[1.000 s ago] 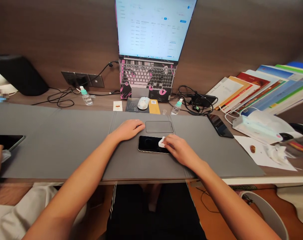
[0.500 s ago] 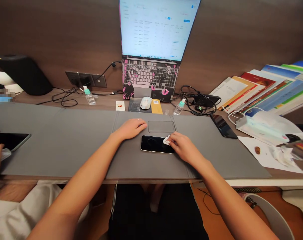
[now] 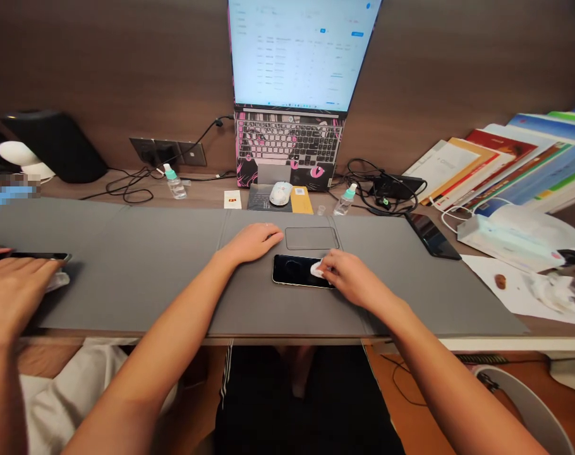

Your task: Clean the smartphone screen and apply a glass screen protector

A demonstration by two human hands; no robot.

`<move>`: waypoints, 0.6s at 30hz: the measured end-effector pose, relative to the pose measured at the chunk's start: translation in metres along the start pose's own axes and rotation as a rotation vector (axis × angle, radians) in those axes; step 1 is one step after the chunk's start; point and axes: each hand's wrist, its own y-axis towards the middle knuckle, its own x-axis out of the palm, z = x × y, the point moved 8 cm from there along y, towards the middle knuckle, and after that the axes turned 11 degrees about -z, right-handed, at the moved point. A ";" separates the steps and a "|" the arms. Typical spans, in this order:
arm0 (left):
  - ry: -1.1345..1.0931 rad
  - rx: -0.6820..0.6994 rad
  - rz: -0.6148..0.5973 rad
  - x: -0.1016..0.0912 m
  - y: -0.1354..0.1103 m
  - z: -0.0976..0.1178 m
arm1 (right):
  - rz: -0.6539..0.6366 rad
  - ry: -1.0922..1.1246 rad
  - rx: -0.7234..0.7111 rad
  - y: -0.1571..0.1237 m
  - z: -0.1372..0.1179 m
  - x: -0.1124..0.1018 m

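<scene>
A black phone (image 3: 294, 270) lies screen up on the grey desk mat (image 3: 150, 265), right in front of me. My right hand (image 3: 349, 278) pinches a small white wipe (image 3: 317, 270) and presses it on the phone's right half. My left hand (image 3: 254, 242) rests flat on the mat just left of the phone's top edge, fingers together and holding nothing.
An open laptop (image 3: 292, 95) stands behind, with a mouse (image 3: 280, 193), two small bottles (image 3: 174, 181) and cables. A second phone (image 3: 432, 235) lies right, beside a white device (image 3: 519, 230) and papers (image 3: 505, 164). At far left another person's hand (image 3: 12, 291) covers a phone.
My right hand has slid the wipe a little across the phone screen. The other person's hand at the left has moved over their phone. The camera shifted slightly.
</scene>
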 end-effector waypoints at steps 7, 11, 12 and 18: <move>0.009 -0.016 -0.018 0.003 0.002 -0.005 | 0.018 -0.013 0.008 0.005 -0.005 -0.002; 0.003 -0.020 -0.012 0.002 0.002 -0.005 | -0.023 0.003 -0.045 -0.003 -0.012 0.004; 0.000 -0.023 -0.007 0.001 0.002 -0.005 | -0.029 0.011 -0.057 -0.004 -0.013 0.006; -0.032 -0.023 -0.037 0.002 -0.001 0.001 | 0.035 0.065 -0.060 0.003 -0.008 0.000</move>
